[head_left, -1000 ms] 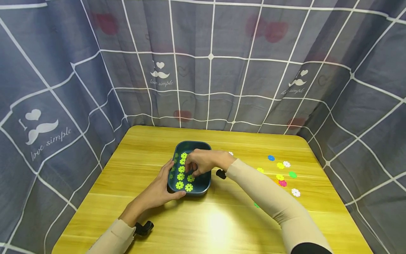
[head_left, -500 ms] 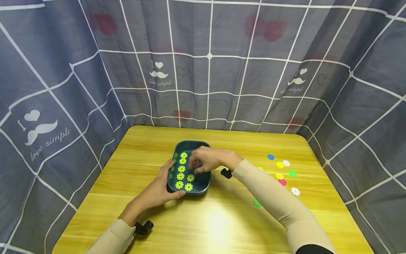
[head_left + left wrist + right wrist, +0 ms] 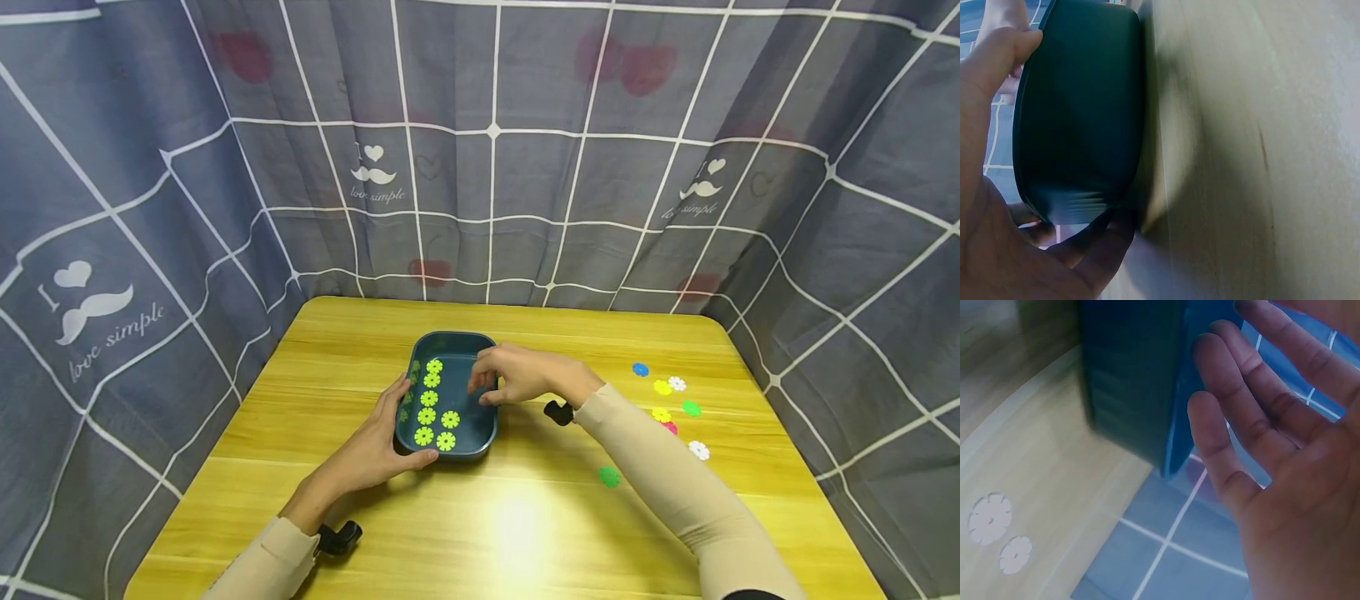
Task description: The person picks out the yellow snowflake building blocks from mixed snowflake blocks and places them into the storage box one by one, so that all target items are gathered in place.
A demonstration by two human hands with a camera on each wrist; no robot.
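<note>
A dark blue-green rectangular tray (image 3: 471, 432) stands on the table, with several yellow-green notched flower discs (image 3: 423, 436) lying in a column along its left side and a shorter one beside it. My left hand (image 3: 366, 457) grips the tray's near left corner, thumb over the near rim and fingers along the left wall. In the left wrist view the tray's outer wall (image 3: 1079, 112) sits between thumb and fingers. My right hand (image 3: 521, 373) hovers over the tray's right rim, fingers loosely bent. Nothing shows between those fingers in the right wrist view, where the palm (image 3: 1304, 494) is visible.
Loose discs lie on the wooden table (image 3: 345, 350) at the right: blue (image 3: 640, 369), yellow (image 3: 662, 387), white (image 3: 699, 450), green (image 3: 691, 408) and pink, partly behind the right sleeve. Another green disc (image 3: 609, 477) lies nearer. A checked curtain (image 3: 450, 183) encloses the table's back and sides.
My right hand has moved right, from over the discs inside the tray to its right rim, its fingers loosening. The left hand and tray have stayed in place.
</note>
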